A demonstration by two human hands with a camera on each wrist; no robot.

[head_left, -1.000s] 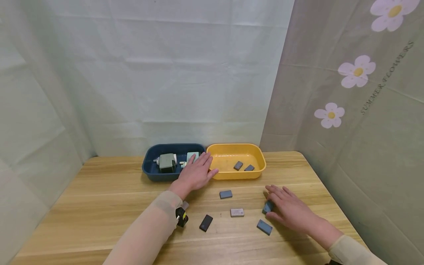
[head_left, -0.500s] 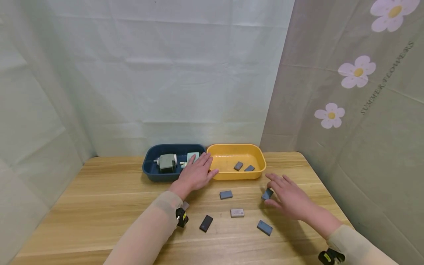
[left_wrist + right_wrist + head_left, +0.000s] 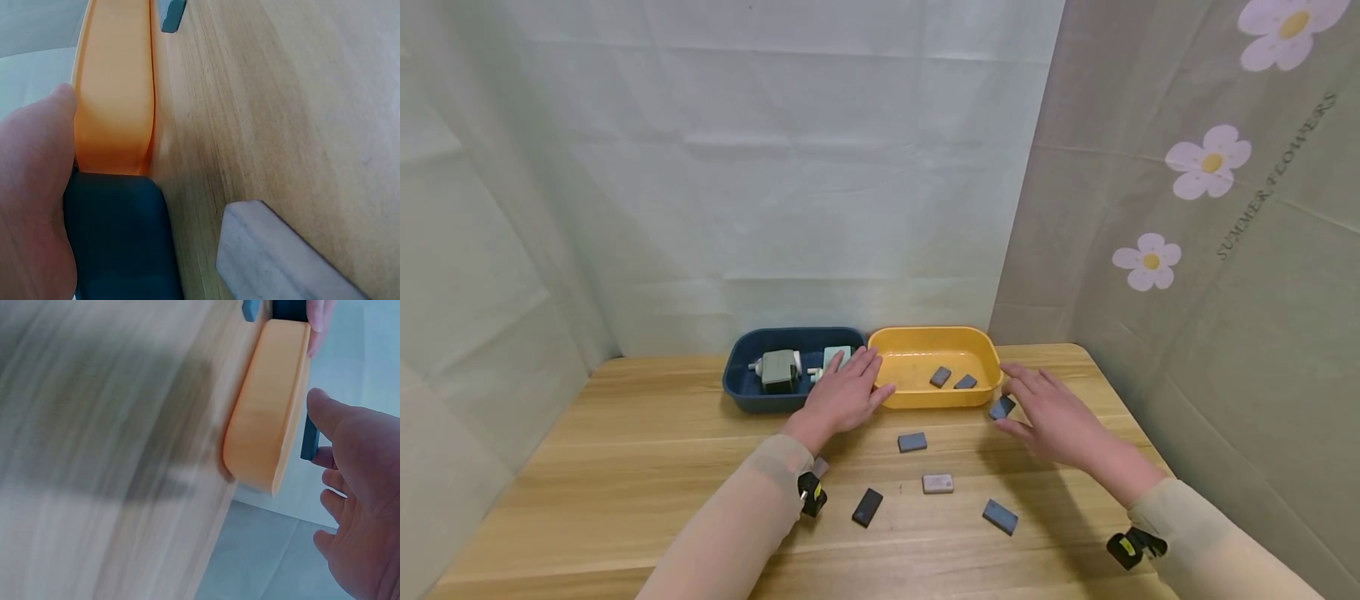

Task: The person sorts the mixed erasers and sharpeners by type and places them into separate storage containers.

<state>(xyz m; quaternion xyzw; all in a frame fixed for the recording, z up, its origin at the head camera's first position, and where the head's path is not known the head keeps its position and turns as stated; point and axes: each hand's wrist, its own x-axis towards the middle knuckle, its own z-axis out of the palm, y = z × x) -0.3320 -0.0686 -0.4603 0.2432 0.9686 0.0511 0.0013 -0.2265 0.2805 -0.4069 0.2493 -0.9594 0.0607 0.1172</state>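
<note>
My right hand (image 3: 1060, 417) pinches a small blue-grey rectangular block (image 3: 1002, 407) between thumb and fingertips. It is held up off the table, by the right front corner of the yellow bin (image 3: 928, 400). In the right wrist view the block (image 3: 310, 439) shows edge-on beyond the bin's near end, the other fingers loosely bent. My left hand (image 3: 842, 392) lies with fingers extended across the adjoining rims of the yellow bin and the dark blue bin (image 3: 760, 403). Inside the yellow bin lie two grey-blue blocks, one grey block (image 3: 940, 377) and one bluer block (image 3: 966, 382).
On the wooden table lie a blue-grey block (image 3: 912, 442), a pale grey block (image 3: 937, 483), a black block (image 3: 867, 507) and a blue block (image 3: 1000, 517). Another block (image 3: 821, 467) is partly hidden by the left wrist. The blue bin holds a grey-green boxy device (image 3: 778, 368) and a pale green one.
My right hand has lifted the blue-grey block from the table and carried it away from me, up to the yellow bin's right corner. My left hand stays in place.
</note>
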